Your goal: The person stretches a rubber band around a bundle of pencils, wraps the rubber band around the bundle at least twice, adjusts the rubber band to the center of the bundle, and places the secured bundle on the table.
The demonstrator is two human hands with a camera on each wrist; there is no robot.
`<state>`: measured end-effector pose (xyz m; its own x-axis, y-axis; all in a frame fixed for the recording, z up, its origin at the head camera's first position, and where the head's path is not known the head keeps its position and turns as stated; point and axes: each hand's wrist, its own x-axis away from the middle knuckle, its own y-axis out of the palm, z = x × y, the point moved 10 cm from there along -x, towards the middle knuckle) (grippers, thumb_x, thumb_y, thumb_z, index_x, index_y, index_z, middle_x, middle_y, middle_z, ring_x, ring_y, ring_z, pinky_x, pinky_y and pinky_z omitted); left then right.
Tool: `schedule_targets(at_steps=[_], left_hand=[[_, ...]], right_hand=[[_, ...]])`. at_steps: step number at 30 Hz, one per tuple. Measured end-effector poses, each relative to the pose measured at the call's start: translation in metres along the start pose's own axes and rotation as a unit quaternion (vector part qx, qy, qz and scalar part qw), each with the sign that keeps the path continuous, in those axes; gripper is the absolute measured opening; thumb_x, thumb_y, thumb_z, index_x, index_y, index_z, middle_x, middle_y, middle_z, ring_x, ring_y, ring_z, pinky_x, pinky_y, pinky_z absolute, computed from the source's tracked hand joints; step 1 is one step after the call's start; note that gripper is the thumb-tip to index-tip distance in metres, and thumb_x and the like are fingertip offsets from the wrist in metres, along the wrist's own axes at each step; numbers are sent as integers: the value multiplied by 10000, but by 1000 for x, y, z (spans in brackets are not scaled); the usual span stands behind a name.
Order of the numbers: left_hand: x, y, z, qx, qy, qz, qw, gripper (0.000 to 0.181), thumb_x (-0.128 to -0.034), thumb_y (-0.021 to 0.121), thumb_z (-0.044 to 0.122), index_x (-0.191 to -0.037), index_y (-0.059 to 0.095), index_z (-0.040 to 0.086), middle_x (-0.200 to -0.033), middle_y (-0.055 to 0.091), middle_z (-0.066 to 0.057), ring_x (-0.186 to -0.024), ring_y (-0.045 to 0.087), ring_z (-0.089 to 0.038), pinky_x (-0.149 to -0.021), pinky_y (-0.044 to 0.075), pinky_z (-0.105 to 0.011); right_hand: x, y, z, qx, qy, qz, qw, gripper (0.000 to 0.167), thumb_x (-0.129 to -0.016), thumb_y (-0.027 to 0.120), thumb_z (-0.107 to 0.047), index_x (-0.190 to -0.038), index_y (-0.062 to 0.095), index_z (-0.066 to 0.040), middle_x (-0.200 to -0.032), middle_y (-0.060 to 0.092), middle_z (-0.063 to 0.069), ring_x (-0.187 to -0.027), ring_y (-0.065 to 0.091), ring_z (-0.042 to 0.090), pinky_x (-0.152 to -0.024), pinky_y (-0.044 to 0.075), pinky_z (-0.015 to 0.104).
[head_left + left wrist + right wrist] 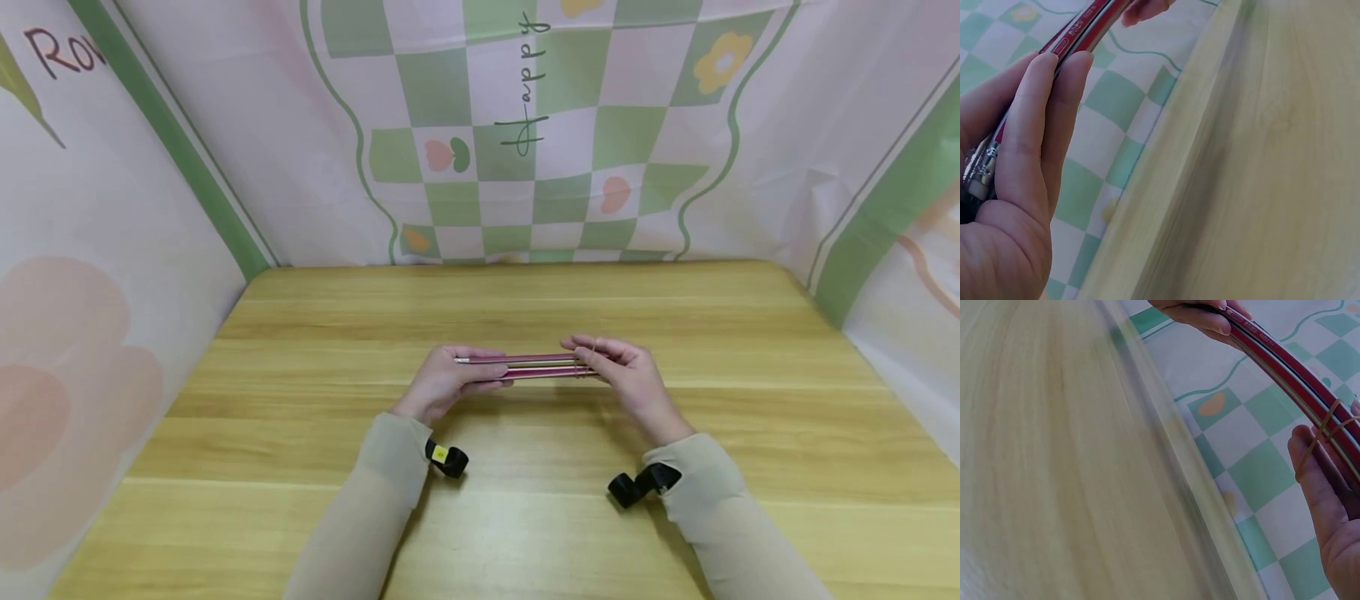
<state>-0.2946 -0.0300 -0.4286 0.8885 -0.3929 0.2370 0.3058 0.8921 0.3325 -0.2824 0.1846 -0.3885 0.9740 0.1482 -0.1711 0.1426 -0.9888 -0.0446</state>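
Head view | bundle of slim red-and-dark striped pencils (1282,367) held above light wood-grain counter (495,525) | left hand (448,380) grips left end; right hand (634,380) pinches right, thin tan rubber band (1327,420) round one finger | likely light, stiff, slippery; best held near ends

In the head view I am reading "Happy", running sideways in dark script on the green-and-white checkered fabric backdrop (508,204), top centre. At upper left, brown letters resembling "Row" are showing on the white printed fabric side panel (97,192), the last being cut off. In the left wrist view's upper left, a slim red pencil (1079,27) is carrying pale lettering too small for reading.
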Motion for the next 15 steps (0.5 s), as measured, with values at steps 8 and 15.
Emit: schedule_targets(at_steps=[8, 15], left_hand=[[1, 3, 2, -33, 97, -60, 9999, 388, -859, 721, -49, -1236, 637, -72, -1226, 630, -313, -866, 749, -261, -849, 615, -326], [1, 3, 3, -21, 159, 20, 9999, 364, -888, 691, -42, -1242, 623, -97, -1273, 593, -337, -861, 748, -250, -847, 611, -296]], right_hand=[[1, 0, 3, -257, 152, 6, 9996, 159, -977, 639, -159, -1053, 749, -245, -1016, 761, -128, -1002, 680, -15, -850, 590, 183], [1, 0, 3, -368, 128, -62, 9992, 175, -986, 620, -146, -1035, 754, -246, -980, 763, -129, -993, 683, -6, -847, 587, 176]])
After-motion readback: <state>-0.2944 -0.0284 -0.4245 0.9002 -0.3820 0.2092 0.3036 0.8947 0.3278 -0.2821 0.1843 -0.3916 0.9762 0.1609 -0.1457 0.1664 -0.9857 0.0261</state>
